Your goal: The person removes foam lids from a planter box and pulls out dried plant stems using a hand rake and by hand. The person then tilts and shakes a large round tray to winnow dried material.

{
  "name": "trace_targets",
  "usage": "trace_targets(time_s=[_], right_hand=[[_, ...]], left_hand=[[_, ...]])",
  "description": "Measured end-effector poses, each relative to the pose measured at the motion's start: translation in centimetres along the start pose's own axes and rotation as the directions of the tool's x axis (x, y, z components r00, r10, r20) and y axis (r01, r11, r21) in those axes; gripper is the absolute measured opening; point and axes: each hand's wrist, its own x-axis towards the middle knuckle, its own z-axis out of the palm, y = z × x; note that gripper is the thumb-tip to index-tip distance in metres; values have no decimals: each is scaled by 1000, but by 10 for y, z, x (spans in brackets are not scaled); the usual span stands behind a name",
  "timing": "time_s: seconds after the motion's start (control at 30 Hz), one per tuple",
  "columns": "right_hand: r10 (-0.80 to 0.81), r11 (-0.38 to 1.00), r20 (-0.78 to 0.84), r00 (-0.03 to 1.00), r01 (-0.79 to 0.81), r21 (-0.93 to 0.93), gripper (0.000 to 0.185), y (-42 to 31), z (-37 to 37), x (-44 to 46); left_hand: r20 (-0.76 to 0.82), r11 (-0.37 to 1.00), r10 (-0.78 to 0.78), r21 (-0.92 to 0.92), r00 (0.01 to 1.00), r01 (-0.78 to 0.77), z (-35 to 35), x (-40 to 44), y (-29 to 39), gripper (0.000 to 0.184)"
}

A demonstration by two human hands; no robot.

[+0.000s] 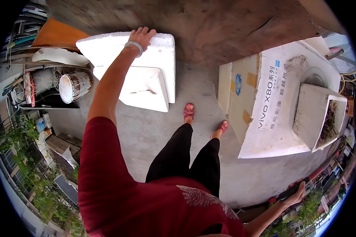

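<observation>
Though broad, foam [159, 59] under left hand [143, 38]

Bright daylight bleaches the white foam block [154, 71] at upper center nearly to blank glare, while my fisheye view bends at its black-rimmed edges and foliage [31, 173] at lower left looks soft.

On the left, a big foam block [156, 59] with a small foam block [146, 85] against its near side. Farther left, a bucket [76, 87]. In front, past the foam, a wooden board [213, 35]. On the right, a box [237, 85] with a flat sheet [277, 98] against it. Over the sheet, toward its far right, a planter [310, 110] with dry plants [329, 122] in it. Between foam and box, two feet [189, 112] on the floor [170, 136].
</observation>
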Motion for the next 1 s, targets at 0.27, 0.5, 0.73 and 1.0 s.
trace_targets(time_s=[0.27,0.5,0.73,1.0], right_hand=[[82,990,85,993,-91,105,29,3,-27,12],[159,973,61,985,-167,157,30,15,-25,9],[108,991,-36,993,-105,85,29,26,-16,6],[-18,999,-92,996,15,-34,30,36,-32,15]], left_hand=[[-306,998,66,39,950,-56,-86,9,13,40],[-716,994,59,103,696,22,-90,-4,40,50],[-54,983,162,-78,985,-166,47,-56,113,25],[27,998,18,57,999,-19,162,-26,128,32]])
